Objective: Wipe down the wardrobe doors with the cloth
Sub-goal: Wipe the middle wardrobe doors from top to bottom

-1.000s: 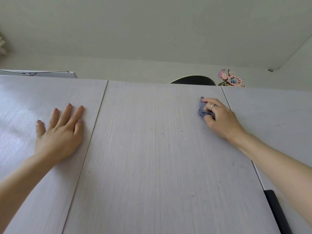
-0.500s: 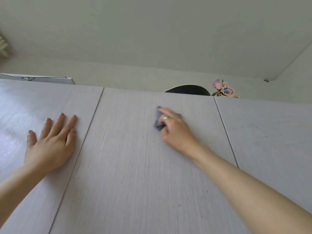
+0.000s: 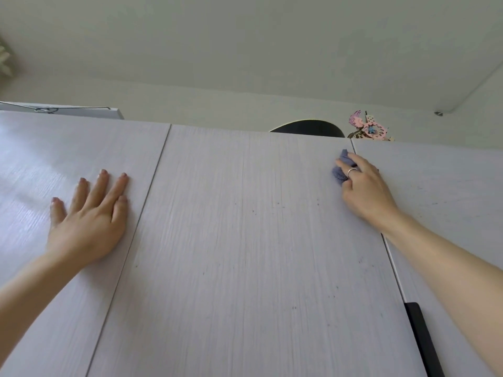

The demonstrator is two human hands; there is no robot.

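Note:
Pale wood-grain wardrobe doors fill the view from below. The middle door (image 3: 245, 227) carries small dark specks. My right hand (image 3: 366, 187) holds a bunched blue-grey cloth (image 3: 340, 170) against the top right corner of the middle door, beside the seam with the right door (image 3: 446, 191). A ring shows on one finger. My left hand (image 3: 89, 216) lies flat with spread fingers on the left door (image 3: 54, 164), close to the seam with the middle door.
A black door handle (image 3: 423, 341) runs along the right door's edge at the lower right. On top of the wardrobe sit a dark rounded object (image 3: 307, 129), a pink ornament (image 3: 367, 127) and a white board with a wire (image 3: 60, 110). The ceiling is above.
My right hand has swept the cloth from the middle of the middle door back to its top right corner. My left hand has stayed pressed on the left door.

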